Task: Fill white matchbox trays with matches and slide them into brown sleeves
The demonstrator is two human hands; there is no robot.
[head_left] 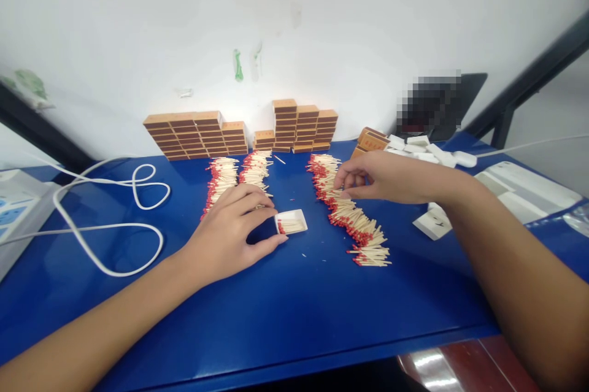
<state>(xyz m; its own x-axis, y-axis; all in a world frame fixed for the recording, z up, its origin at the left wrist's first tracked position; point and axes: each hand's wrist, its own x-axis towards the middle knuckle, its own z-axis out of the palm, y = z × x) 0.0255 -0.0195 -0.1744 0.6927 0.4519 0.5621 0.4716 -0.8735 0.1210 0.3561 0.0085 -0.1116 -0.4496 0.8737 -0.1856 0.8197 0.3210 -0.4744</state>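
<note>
A small white matchbox tray (289, 216) lies on the blue table with several red-tipped matches (291, 226) inside. My left hand (232, 229) grips the tray's left end between thumb and fingers. To the right, a long winding row of matches (338, 208) has its red heads mostly toward the left. Over the right side of this row, my right hand (368, 176) is closed in a pinch, fingertips down at the matches. What lies between those fingertips is hidden. Two more match rows, a left one (223, 172) and a middle one (255, 165), extend behind my left hand.
Stacked brown matchboxes (196, 136) stand along the wall, with another stack (304, 128) beside them. White trays (421, 149) are heaped at the right, near tilted matchboxes (369, 142) and a white box (432, 223). A white cable (159, 238) loops across the left.
</note>
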